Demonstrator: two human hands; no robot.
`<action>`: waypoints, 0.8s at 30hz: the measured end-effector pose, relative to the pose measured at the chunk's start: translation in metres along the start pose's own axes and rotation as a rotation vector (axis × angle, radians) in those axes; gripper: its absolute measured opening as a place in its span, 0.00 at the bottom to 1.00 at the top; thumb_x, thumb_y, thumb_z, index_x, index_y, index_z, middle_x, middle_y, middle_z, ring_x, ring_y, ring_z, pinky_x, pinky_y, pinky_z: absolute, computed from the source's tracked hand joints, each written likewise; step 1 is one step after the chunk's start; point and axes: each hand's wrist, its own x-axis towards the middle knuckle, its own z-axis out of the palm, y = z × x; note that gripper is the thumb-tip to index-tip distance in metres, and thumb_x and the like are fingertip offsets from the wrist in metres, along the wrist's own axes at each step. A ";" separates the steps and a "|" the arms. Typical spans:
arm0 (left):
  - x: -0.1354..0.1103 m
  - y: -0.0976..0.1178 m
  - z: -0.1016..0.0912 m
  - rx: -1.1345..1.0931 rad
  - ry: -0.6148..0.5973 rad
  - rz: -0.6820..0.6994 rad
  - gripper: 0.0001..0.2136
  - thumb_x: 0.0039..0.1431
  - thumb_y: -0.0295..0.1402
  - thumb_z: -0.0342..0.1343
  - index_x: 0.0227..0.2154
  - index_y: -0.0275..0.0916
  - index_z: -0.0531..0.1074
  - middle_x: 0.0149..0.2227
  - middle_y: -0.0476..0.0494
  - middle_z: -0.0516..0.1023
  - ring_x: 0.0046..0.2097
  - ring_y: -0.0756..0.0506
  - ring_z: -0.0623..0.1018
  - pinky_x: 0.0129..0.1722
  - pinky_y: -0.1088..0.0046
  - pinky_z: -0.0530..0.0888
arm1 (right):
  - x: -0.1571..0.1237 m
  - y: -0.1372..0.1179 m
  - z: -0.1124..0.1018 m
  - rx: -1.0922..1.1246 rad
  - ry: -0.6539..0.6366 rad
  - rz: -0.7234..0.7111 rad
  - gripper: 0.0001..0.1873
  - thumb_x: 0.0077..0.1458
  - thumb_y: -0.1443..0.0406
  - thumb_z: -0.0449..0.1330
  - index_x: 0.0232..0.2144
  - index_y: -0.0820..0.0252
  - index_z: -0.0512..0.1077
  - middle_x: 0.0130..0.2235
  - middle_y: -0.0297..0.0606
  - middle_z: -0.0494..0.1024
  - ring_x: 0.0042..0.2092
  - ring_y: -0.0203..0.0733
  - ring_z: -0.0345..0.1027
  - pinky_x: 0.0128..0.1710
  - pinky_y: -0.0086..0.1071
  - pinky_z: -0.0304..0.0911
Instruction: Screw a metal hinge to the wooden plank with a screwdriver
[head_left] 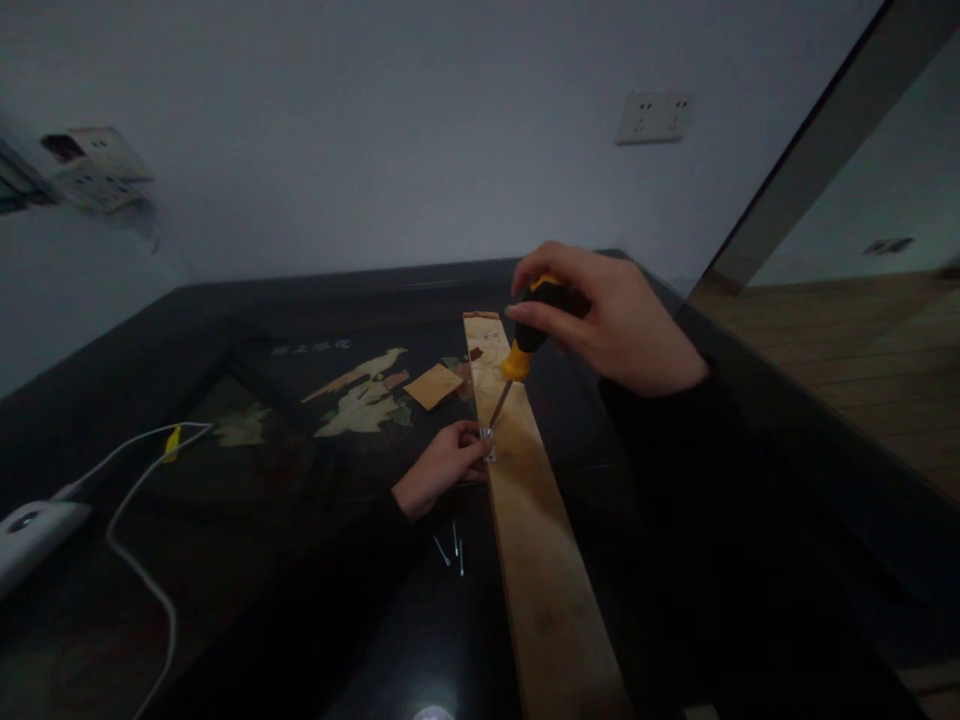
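A long wooden plank (547, 560) lies lengthwise on the dark table. At its left edge, my left hand (442, 466) presses its thumb and fingers around a small shiny metal piece (490, 450), whose exact kind is too small to make out. My right hand (634, 325) grips a screwdriver (516, 362) with a black and yellow handle from above. The tool is tilted, its shaft slanting down to the metal piece beside my left fingertips; the tip's exact contact is hard to see. Several thin screws (455, 547) rest on the table below my left hand.
A square wooden piece (433, 386) lies left of the plank on the dark table (300, 560). A white power strip (37, 535) and cable (139, 565) with a yellow tag (172, 443) are at left. Behind the table stands a wall with a socket (655, 116).
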 end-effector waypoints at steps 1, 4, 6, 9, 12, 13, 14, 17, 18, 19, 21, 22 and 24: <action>0.000 0.000 0.000 0.005 0.004 0.003 0.10 0.58 0.28 0.56 0.42 0.31 0.68 0.30 0.46 0.74 0.27 0.53 0.75 0.27 0.78 0.74 | 0.001 0.001 0.003 -0.069 0.038 -0.007 0.09 0.52 0.59 0.62 0.33 0.56 0.69 0.32 0.36 0.70 0.31 0.38 0.65 0.29 0.34 0.62; 0.002 -0.002 -0.001 0.010 0.005 0.012 0.10 0.58 0.29 0.56 0.42 0.31 0.68 0.30 0.46 0.73 0.27 0.53 0.75 0.28 0.78 0.74 | 0.002 0.004 0.008 -0.180 0.096 -0.035 0.10 0.53 0.56 0.61 0.32 0.56 0.69 0.30 0.36 0.69 0.36 0.44 0.66 0.35 0.37 0.62; 0.004 -0.004 -0.002 0.010 -0.009 0.019 0.11 0.58 0.29 0.56 0.42 0.31 0.68 0.32 0.46 0.73 0.28 0.53 0.75 0.28 0.77 0.75 | 0.001 0.004 0.006 -0.178 0.078 -0.079 0.09 0.58 0.58 0.55 0.35 0.56 0.70 0.33 0.37 0.70 0.38 0.44 0.66 0.38 0.38 0.61; 0.006 -0.006 -0.003 0.010 -0.018 0.025 0.10 0.58 0.29 0.56 0.42 0.31 0.67 0.33 0.45 0.74 0.29 0.53 0.75 0.29 0.78 0.75 | -0.001 0.003 -0.003 -0.130 -0.002 -0.152 0.13 0.62 0.63 0.46 0.41 0.58 0.69 0.38 0.38 0.72 0.41 0.41 0.66 0.42 0.37 0.61; 0.007 -0.007 -0.005 0.011 -0.027 0.022 0.10 0.58 0.29 0.56 0.42 0.32 0.67 0.32 0.46 0.74 0.29 0.52 0.76 0.29 0.78 0.75 | -0.003 -0.001 -0.014 -0.101 -0.085 -0.157 0.13 0.61 0.65 0.48 0.45 0.62 0.67 0.41 0.39 0.73 0.39 0.38 0.66 0.40 0.34 0.61; 0.006 -0.007 -0.005 0.014 -0.033 0.022 0.10 0.58 0.29 0.56 0.42 0.32 0.67 0.32 0.46 0.74 0.29 0.52 0.76 0.29 0.78 0.75 | -0.004 -0.003 -0.015 -0.103 -0.091 -0.148 0.12 0.60 0.65 0.50 0.45 0.62 0.67 0.41 0.39 0.73 0.38 0.38 0.66 0.39 0.33 0.61; 0.006 -0.007 -0.005 0.016 -0.038 0.022 0.10 0.58 0.29 0.56 0.42 0.32 0.67 0.32 0.46 0.74 0.29 0.53 0.76 0.29 0.78 0.75 | -0.004 -0.004 -0.016 -0.114 -0.084 -0.139 0.12 0.60 0.65 0.51 0.45 0.62 0.67 0.40 0.38 0.73 0.37 0.37 0.65 0.38 0.33 0.61; 0.005 -0.005 -0.005 0.022 -0.034 0.018 0.10 0.58 0.29 0.56 0.42 0.32 0.67 0.32 0.46 0.74 0.28 0.53 0.75 0.28 0.78 0.74 | -0.003 -0.005 -0.011 -0.219 -0.002 -0.113 0.09 0.58 0.60 0.55 0.38 0.59 0.69 0.35 0.36 0.72 0.35 0.38 0.65 0.36 0.33 0.59; 0.005 -0.004 -0.004 0.023 -0.027 0.015 0.09 0.58 0.29 0.56 0.41 0.32 0.67 0.32 0.46 0.74 0.28 0.53 0.75 0.28 0.79 0.74 | -0.003 -0.005 -0.007 -0.273 0.038 -0.098 0.10 0.58 0.58 0.56 0.36 0.59 0.69 0.33 0.36 0.71 0.35 0.39 0.65 0.37 0.33 0.59; 0.004 -0.004 -0.004 0.021 -0.018 0.012 0.09 0.58 0.28 0.56 0.41 0.32 0.67 0.32 0.46 0.74 0.28 0.53 0.75 0.28 0.79 0.74 | -0.002 -0.006 -0.002 -0.326 0.080 -0.078 0.13 0.57 0.55 0.56 0.34 0.59 0.69 0.32 0.37 0.71 0.36 0.41 0.66 0.37 0.34 0.59; 0.004 -0.003 -0.004 0.013 -0.007 0.007 0.10 0.57 0.28 0.57 0.40 0.32 0.68 0.33 0.45 0.74 0.28 0.53 0.75 0.28 0.79 0.74 | -0.001 -0.008 0.006 -0.407 0.142 -0.029 0.16 0.57 0.52 0.55 0.33 0.59 0.70 0.32 0.37 0.70 0.38 0.44 0.67 0.37 0.35 0.59; 0.003 -0.003 -0.004 0.007 -0.009 0.004 0.10 0.56 0.28 0.58 0.40 0.32 0.68 0.33 0.45 0.74 0.29 0.53 0.76 0.28 0.79 0.75 | 0.000 -0.009 0.008 -0.429 0.156 -0.004 0.17 0.58 0.51 0.54 0.33 0.59 0.70 0.32 0.38 0.70 0.38 0.45 0.67 0.38 0.36 0.59; 0.003 -0.002 -0.004 -0.003 -0.023 0.001 0.10 0.56 0.28 0.59 0.40 0.32 0.68 0.33 0.45 0.74 0.30 0.52 0.76 0.28 0.78 0.76 | -0.001 -0.013 0.009 -0.426 0.143 0.029 0.17 0.59 0.52 0.52 0.33 0.60 0.70 0.32 0.38 0.71 0.39 0.44 0.67 0.38 0.36 0.59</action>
